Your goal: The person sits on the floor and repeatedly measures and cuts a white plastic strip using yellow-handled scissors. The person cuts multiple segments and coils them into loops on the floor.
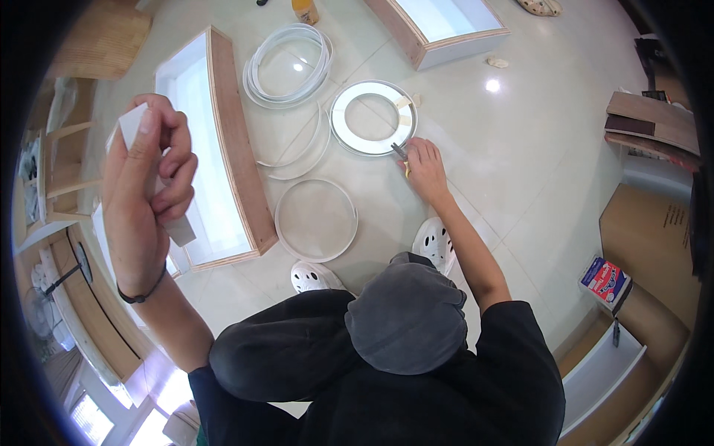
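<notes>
My left hand [145,193], raised at the left, is closed around a flat white strip [132,126]; its lower end shows below the fingers. Down by the floor, my right hand [426,167] is closed on small pliers [399,151] with dark jaws and a yellow handle. Their jaws are at the lower right edge of a flat white ring [342,119] lying on the floor. Tan tape pieces [405,119] stick to the ring's right side. Nearer to me lies a thin white hoop [276,215], and left of the ring is a loose curved strip [327,141].
Coiled white strips [251,70] lie beyond the ring. Wooden-edged white boxes stand at the left [238,149] and far side [420,56]. An orange bottle [305,11] is at the back. Cardboard [643,230] and a small printed box [605,281] are at the right. My white clogs [433,245] flank the near floor.
</notes>
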Available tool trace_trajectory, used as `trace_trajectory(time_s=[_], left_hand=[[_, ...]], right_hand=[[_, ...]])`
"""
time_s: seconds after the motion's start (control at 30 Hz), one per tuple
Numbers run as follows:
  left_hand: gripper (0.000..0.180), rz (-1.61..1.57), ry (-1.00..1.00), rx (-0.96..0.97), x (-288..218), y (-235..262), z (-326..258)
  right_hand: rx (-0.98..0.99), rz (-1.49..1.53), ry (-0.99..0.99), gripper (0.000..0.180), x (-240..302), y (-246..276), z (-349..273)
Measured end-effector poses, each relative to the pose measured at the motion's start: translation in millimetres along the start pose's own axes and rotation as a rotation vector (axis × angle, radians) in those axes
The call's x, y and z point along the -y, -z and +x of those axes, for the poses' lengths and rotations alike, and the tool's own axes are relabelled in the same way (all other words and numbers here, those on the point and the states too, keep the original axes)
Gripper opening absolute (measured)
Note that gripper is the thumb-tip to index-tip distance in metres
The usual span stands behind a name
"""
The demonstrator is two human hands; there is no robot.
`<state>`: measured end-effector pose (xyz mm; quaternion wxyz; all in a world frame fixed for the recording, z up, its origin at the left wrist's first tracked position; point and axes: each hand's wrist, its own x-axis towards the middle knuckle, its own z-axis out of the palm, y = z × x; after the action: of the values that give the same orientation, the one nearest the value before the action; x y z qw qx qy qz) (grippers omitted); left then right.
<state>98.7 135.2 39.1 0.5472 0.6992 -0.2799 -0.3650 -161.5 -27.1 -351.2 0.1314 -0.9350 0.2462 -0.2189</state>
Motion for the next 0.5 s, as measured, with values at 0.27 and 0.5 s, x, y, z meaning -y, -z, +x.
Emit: trace_trajectory(time_s=[0.27, 0.5], left_hand=[[0.024, -0.097, 0.098, 0.085, 14.8, -2.2, -9.9], [0.022, -0.071, 0.130, 0.068, 15.3, -6.3, -9.4]], right_hand=[[0.084, -0.017, 0.150, 0.028, -2.5, -5.0, 39.0], [-0.017, -0.042, -0.005, 0.017, 20.5, -12.4, 38.5]])
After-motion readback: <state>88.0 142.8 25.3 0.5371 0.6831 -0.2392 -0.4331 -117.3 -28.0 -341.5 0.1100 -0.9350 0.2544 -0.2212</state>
